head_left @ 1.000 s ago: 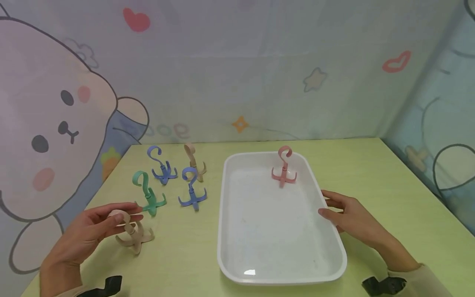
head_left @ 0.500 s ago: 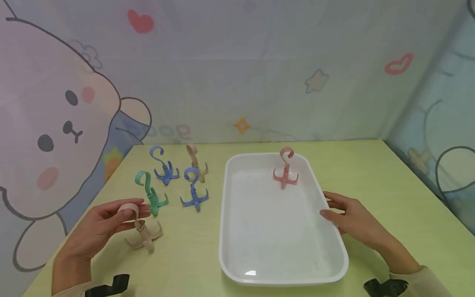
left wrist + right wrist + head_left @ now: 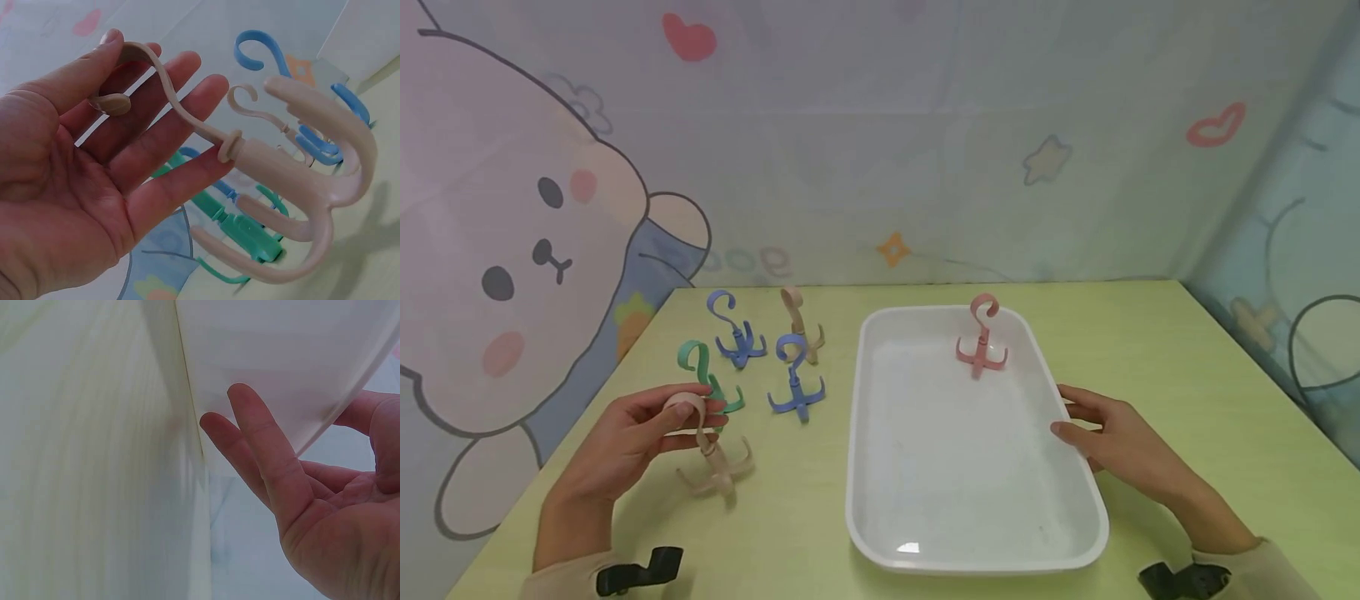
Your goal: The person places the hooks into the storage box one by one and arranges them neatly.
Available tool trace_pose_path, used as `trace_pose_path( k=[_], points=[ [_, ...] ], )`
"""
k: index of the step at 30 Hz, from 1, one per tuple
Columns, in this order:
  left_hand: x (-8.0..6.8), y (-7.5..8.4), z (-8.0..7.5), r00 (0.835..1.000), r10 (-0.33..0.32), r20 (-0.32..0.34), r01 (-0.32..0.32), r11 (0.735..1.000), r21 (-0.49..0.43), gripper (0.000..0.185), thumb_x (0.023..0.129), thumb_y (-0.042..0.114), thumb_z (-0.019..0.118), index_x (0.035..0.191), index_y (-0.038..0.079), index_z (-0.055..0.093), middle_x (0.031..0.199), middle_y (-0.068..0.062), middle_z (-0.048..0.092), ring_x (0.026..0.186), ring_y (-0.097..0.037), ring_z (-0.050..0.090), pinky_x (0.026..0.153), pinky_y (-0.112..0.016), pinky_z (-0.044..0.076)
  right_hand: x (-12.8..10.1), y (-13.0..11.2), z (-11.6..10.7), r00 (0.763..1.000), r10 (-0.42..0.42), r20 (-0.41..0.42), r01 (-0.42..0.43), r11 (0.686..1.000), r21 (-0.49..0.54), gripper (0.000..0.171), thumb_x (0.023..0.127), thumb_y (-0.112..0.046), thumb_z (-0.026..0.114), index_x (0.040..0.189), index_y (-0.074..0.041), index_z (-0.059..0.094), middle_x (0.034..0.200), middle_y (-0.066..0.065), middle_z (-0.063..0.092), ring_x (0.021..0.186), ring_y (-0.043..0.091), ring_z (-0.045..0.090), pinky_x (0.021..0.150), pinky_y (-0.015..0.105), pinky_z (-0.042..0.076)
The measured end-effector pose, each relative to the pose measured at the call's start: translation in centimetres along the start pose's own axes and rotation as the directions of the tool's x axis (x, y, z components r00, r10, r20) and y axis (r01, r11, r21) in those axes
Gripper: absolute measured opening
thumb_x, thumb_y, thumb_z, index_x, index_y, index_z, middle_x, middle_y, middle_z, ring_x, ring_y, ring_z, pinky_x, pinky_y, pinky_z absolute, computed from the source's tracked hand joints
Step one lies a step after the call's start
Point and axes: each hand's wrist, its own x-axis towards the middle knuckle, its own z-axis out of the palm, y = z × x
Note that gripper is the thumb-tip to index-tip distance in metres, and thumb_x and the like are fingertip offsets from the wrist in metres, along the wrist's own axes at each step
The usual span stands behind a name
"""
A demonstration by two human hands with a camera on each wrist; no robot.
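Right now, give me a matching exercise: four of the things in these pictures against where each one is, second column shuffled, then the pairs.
Things:
1. beige hook
2. pink hook
3. green hook
4. right hand

Places:
A. stands in the white tray, at its far end
B. rests at the tray's right rim
C. held by its curl in the left hand
D. on the table, just beyond the left hand

Pairs: 1-C, 2-A, 3-D, 4-B

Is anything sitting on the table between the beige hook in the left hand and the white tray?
Nothing visible. The left hand holds the beige hook by its loop, and bare table lies between it and the white tray. The blue hook stands farther back.
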Motion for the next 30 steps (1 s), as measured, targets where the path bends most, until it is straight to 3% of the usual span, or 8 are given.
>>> trace_pose_path(
  k=[10, 30],
  points=[
    [1.3, 1.3, 0.9, 0.998, 0.031, 0.045, -0.03, 0.999, -0.026, 0.036, 0.113, 0.002, 0.042, 0.14, 0.005, 0.066, 0.122, -0.003, 0.079, 0.114, -0.016, 0.077, 0.092, -0.035, 0.064, 0.0, 0.1, -0.1, 1.0, -0.01, -0.005, 0.01, 1.0, 0.0, 0.072, 0.106, -0.021, 0.067, 0.164, 0.002, 0.031, 0.154, 0.035, 0.049, 0.099, 0.022, 0.078, 0.072, 0.04, 0.067],
    [4.8, 4.9, 3.5, 1.0, -0.015, 0.001, 0.015, 1.0, 0.023, 0.03, 0.112, 0.013, 0.053, 0.136, 0.002, 0.067, 0.116, -0.002, 0.079, 0.109, -0.017, 0.077, 0.092, -0.037, 0.064, 0.0, 0.1, 0.0, 1.0, -0.003, -0.002, 0.003, 1.0, 0.006, 0.071, 0.105, -0.021, 0.067, 0.163, 0.001, 0.032, 0.154, 0.035, 0.049, 0.098, 0.021, 0.078, 0.072, 0.04, 0.067]
  ],
)
